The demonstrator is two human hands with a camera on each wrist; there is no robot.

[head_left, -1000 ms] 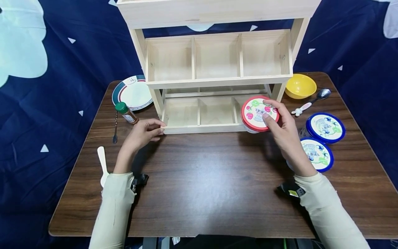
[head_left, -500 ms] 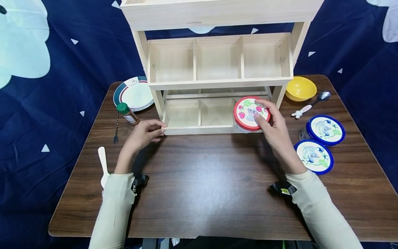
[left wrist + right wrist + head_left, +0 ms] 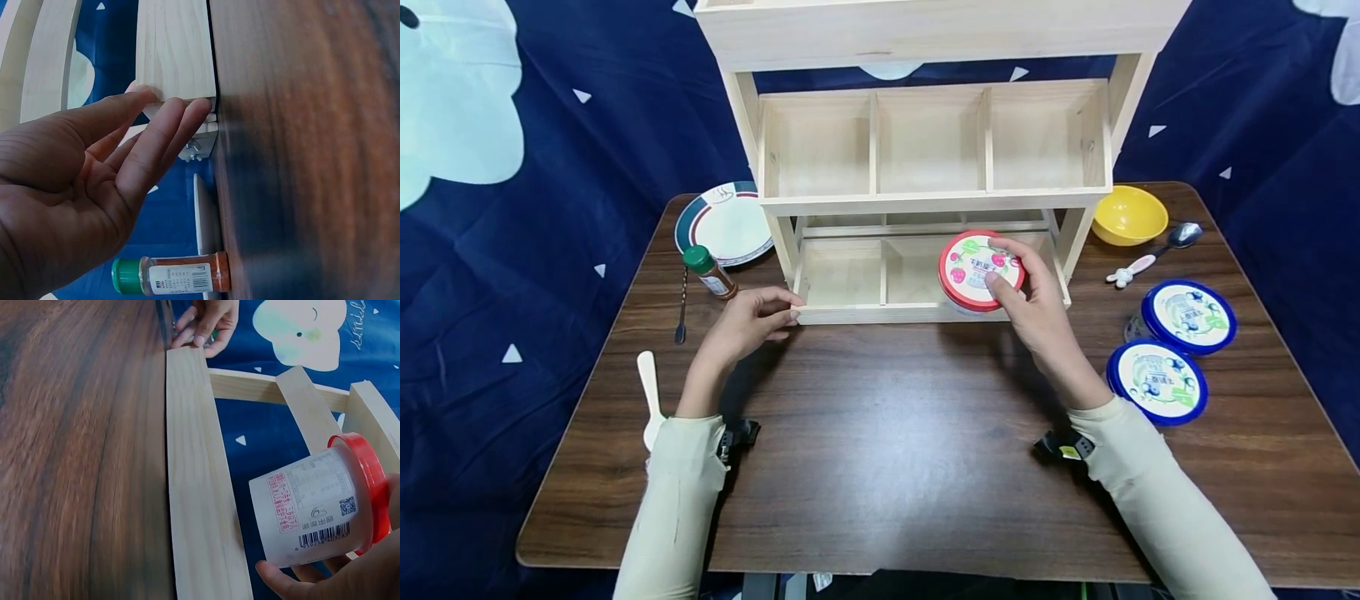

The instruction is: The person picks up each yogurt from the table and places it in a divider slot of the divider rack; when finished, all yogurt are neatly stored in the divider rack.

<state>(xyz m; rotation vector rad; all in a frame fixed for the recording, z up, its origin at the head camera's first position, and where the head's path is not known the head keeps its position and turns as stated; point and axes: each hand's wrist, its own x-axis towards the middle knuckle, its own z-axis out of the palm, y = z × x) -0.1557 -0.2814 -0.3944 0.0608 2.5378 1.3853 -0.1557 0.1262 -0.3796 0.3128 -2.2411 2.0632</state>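
Observation:
In the head view my right hand [image 3: 1037,300] grips a round tub with a red lid [image 3: 973,268], thumb and fingers at its rim. The tub is over the bottom tier of a wooden rack [image 3: 936,202], overlapping the divider between its middle and right compartments. Its white side, with label and barcode, shows tilted in the right wrist view as a tub [image 3: 306,506] above the front board [image 3: 194,456]. My left hand [image 3: 748,325] pinches the left front corner of that bottom tier; in the left wrist view its fingertips sit at the end of the board [image 3: 178,50].
Two blue-lidded tubs [image 3: 1157,382], a spoon with a rabbit handle [image 3: 1135,268] and a yellow bowl [image 3: 1129,215] stand right. On the left are plates [image 3: 726,225], a green-capped spice jar [image 3: 711,273], a thin twisted-handle spoon [image 3: 682,308] and a white spoon [image 3: 650,396].
My right hand has carried the red-lidded tub leftward along the bottom tier, from its right end toward the middle compartment. The left hand stays at the left corner.

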